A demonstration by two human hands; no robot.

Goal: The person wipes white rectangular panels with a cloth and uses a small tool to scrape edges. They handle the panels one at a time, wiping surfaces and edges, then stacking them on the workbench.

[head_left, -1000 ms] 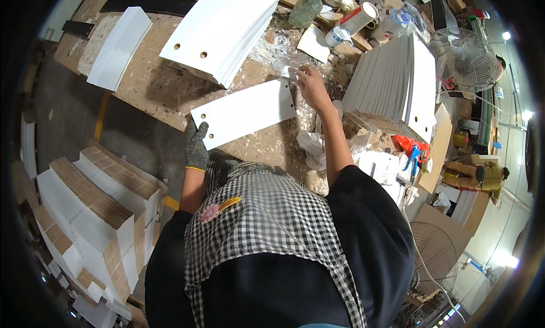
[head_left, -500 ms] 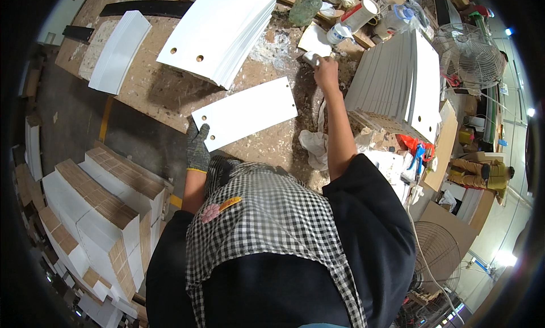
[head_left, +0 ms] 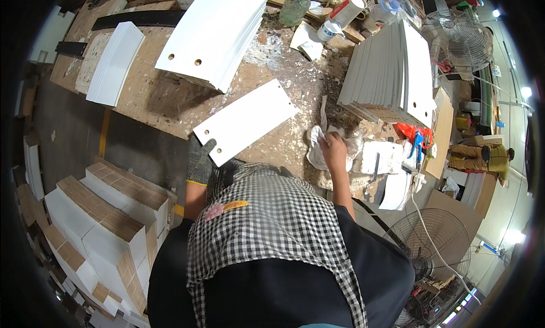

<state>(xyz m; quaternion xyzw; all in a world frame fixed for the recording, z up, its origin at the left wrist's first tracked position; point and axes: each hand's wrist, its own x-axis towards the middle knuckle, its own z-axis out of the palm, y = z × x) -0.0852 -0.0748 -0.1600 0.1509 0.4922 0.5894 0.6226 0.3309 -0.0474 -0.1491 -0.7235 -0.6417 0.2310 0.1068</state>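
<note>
Room lies open on the workbench (head_left: 286, 143) between our gloved left hand (head_left: 201, 161), clamped on the white panel (head_left: 247, 122) at the near edge, and our right hand (head_left: 335, 151), touching white cloth (head_left: 315, 153), grip unclear.

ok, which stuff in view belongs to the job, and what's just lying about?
Job:
- white panel, held by left hand
- white cloth, at right hand
- probably panel stacks

Lying about, seemingly:
- green-capped bottle
- blue-handled tool
- black strip
</note>
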